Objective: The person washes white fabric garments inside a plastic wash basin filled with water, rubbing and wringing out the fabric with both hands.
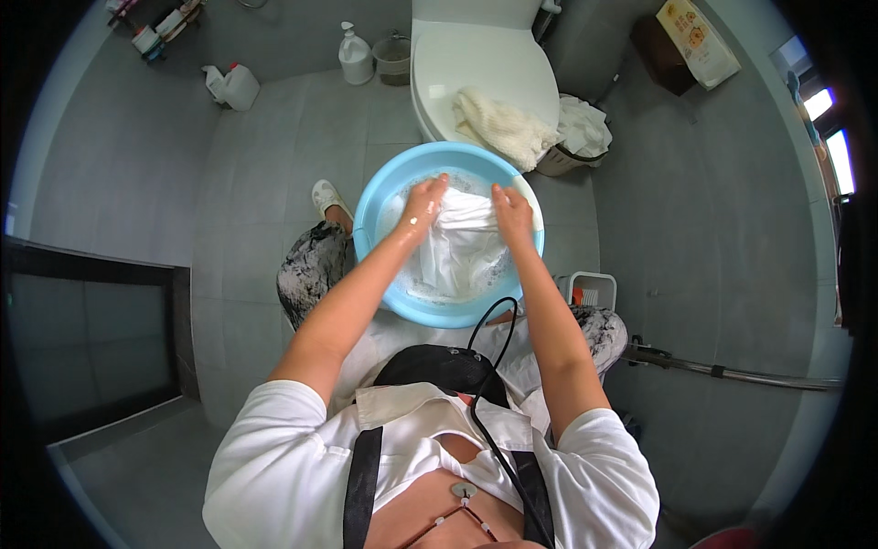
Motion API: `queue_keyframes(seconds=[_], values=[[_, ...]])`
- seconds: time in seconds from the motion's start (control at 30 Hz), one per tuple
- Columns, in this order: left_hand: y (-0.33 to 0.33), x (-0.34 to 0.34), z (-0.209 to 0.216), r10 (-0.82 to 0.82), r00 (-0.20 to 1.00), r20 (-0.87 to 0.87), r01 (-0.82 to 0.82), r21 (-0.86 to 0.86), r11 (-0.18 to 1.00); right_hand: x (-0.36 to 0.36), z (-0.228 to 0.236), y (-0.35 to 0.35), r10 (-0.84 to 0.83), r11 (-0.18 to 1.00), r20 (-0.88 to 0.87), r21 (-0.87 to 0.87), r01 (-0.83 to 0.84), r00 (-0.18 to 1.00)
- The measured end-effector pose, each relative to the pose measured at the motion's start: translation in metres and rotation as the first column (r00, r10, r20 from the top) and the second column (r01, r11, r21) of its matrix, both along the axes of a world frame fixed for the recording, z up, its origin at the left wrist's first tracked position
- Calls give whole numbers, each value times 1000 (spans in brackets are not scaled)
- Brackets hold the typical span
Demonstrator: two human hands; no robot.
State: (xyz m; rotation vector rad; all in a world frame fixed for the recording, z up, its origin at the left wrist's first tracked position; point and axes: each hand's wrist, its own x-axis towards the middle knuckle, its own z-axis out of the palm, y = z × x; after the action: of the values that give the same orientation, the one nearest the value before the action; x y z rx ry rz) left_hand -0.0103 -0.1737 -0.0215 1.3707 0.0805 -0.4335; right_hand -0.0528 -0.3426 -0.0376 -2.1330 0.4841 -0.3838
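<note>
A light blue round basin (370,197) of sudsy water stands in front of me. In it lies a wet white cloth (457,252), its upper part stretched between my hands and the rest spread in the foam. My left hand (423,206) grips the cloth's left side, with a dab of suds near the wrist. Opposite it, my right hand (513,215) closes on the right side, thumb up. Whether the cloth is a garment I cannot tell.
Beyond the basin is a white toilet (476,59) with a cream knitted piece (503,123) on its lid. A waste bin (562,163) stands beside it. A pump bottle (355,57) and a white jug (240,87) stand by the far wall. A black cable (480,416) hangs near the basin's front rim.
</note>
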Motion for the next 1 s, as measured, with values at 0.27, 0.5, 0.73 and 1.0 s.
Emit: queue_keyframes(seconds=[0.27, 0.5, 0.73, 1.0], values=[[43, 9, 31, 52, 976, 211, -45, -37, 998, -16, 55, -16, 209, 747, 173, 606, -272, 962], [52, 15, 79, 67, 983, 173, -6, -330, 944, -18, 111, -20, 365, 708, 230, 561, -429, 902], [47, 25, 86, -119, 887, 446, 91, 82, 992, -14, 110, -20, 473, 870, 179, 57, -489, 863], [61, -16, -36, -699, 449, 557, 90, 750, 655, -45, 15, -18, 675, 558, -221, -472, -683, 704]])
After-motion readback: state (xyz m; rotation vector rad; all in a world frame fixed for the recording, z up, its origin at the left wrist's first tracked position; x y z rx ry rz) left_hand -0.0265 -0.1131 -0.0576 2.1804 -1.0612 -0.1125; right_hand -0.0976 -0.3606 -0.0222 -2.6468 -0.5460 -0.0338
